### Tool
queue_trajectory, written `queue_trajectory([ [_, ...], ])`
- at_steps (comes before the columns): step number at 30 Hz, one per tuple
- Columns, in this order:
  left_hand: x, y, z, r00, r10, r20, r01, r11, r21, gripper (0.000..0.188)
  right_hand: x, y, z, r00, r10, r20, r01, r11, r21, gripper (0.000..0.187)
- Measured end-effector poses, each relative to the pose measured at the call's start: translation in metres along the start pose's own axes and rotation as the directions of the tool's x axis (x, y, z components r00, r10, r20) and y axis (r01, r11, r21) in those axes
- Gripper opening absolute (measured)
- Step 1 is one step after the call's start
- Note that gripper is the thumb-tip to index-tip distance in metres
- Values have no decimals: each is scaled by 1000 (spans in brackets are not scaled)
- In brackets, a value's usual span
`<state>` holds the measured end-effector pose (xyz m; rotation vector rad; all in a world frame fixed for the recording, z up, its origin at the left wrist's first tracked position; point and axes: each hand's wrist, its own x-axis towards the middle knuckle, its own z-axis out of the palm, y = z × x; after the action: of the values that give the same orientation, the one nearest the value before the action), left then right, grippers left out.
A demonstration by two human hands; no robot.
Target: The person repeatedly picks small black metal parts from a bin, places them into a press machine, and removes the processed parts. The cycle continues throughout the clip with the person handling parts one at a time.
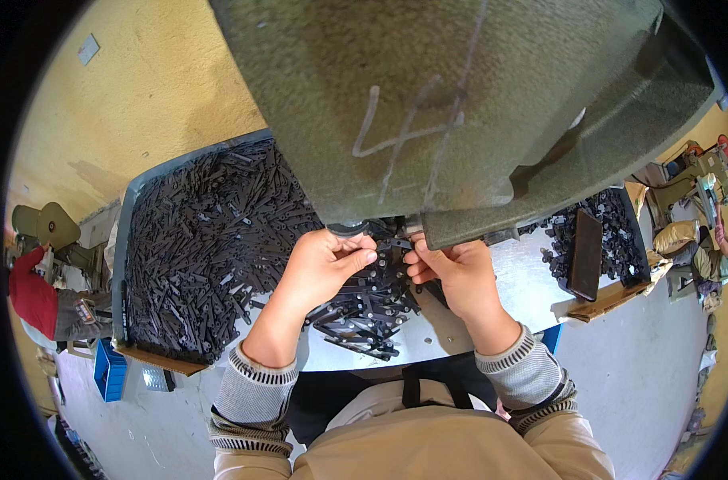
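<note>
Under the head of a large green machine (428,104), both my hands work close together. My left hand (320,268) is closed, thumb and index finger pinched near the machine's lower tip. Opposite it, my right hand (460,280) is closed too, its fingers curled and the thumb pressed toward them. A thin dark piece (394,243) shows between the two sets of fingertips; the fingers and machine hide what each hand grips. Just below lies a heap of slim black strip parts with round silver studs (364,316).
A big pile of flat black strips (212,224) fills the table's left side, edged by a cardboard strip (160,360). On the right, a dark phone (585,254) leans beside small black parts (556,248). A blue bin (110,370) stands on the floor. People (40,296) sit at both sides.
</note>
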<state>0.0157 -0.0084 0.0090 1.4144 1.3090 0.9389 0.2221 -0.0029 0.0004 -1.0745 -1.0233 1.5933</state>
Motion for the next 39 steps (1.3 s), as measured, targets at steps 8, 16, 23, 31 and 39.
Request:
queue_trajectory([
  [8,0,3,-9,969,-245,9,246,969,-19,15,8,2,4,985,-164,60,173,859,-481,11],
  [16,2,-8,-7,976,-219,4,218,970,-104,10,-15,-19,-59,953,-285,-107,189,828,-529,10],
  [23,-1,-4,-8,983,-182,-22,177,973,-150,16,-44,-14,-91,925,-378,40,265,565,-781,15],
  [31,-2,-6,-14,992,-102,-78,77,958,-275,17,-44,-18,-93,948,-308,79,224,472,-853,15],
  [39,-6,-7,-18,991,5,-135,-46,951,-305,9,-55,-13,-89,930,-352,106,226,322,-919,21],
])
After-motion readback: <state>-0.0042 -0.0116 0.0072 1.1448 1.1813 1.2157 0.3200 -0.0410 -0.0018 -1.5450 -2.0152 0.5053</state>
